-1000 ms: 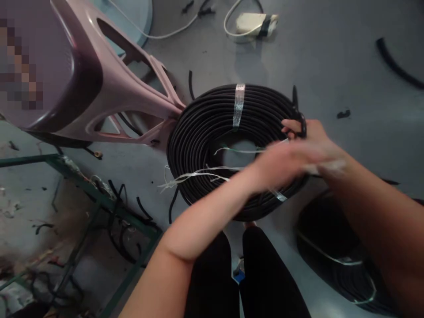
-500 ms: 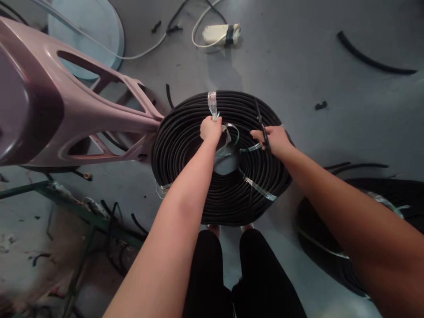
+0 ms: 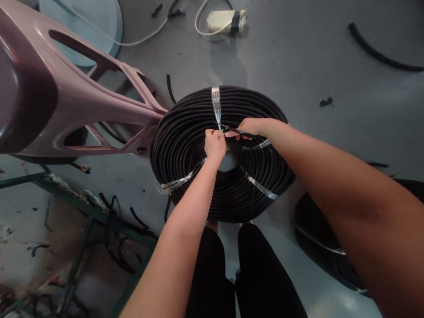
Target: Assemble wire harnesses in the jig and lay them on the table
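A large coil of black cable (image 3: 188, 137) lies flat on the grey floor, bound by several clear plastic straps. My left hand (image 3: 214, 145) is closed on the strap (image 3: 216, 104) at the coil's inner edge. My right hand (image 3: 250, 128) grips black scissors (image 3: 232, 130), whose blades point left at the strap beside my left fingers. Both hands meet above the coil's centre hole.
A pink plastic chair (image 3: 66, 101) lies tipped at the left, touching the coil. A second black coil (image 3: 318, 238) sits at the lower right. A green metal frame (image 3: 82, 207) crosses the lower left. A white power adapter (image 3: 225, 20) and cable scraps lie on the floor.
My right hand has swung the scissors left to the strap. My left hand has slid slightly down the strap toward the centre hole.
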{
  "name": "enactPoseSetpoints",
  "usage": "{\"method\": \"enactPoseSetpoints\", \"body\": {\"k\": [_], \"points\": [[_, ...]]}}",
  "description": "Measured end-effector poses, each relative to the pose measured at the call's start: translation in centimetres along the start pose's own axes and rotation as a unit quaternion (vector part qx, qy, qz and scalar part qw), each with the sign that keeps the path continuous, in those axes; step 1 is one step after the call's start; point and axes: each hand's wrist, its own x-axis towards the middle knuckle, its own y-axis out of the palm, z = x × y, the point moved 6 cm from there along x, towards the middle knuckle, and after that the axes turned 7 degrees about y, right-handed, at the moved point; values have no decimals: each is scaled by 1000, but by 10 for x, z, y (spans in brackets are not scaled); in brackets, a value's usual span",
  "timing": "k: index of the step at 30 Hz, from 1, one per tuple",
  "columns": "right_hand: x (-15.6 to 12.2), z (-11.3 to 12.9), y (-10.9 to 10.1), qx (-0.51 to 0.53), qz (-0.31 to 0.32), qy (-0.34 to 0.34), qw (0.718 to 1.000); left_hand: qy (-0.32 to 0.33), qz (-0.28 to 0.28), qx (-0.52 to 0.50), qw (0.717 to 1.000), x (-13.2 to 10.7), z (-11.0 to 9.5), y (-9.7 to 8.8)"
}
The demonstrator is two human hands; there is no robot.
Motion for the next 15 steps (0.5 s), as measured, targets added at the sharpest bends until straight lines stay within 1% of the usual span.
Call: {"method": "enactPoseSetpoints", "body": {"k": [1, 3, 4, 5, 6, 8, 11, 13, 15], "points": [[-5, -2, -1, 19, -7, 3, 1000, 7, 18, -26, 999, -7, -1, 6], [-22, -15, -4, 74, -6, 25, 997, 11, 83, -71, 994, -26, -4, 24], [-33, -26, -7, 112, -14, 34, 993, 6, 113, -81, 990, -36, -6, 33], [-47, -41, -10, 150, -21, 44, 988, 1, 132, -83, 988, -44, -9, 42], [-61, -60, -12, 182, -24, 58, 981, -3, 138, -82, 987, -49, -14, 48], [-89, -102, -10, 225, -31, 102, 969, 10, 139, -80, 987, -48, -30, 61], [-122, -160, 5, 251, -31, 167, 953, 46, 171, -40, 983, -33, -59, 88], [-134, -186, 20, 261, -18, 195, 945, 47, 199, 20, 979, -26, -71, 108], [-138, -199, 34, 276, 2, 210, 938, 47, 214, 67, 973, -25, -75, 122]]}}
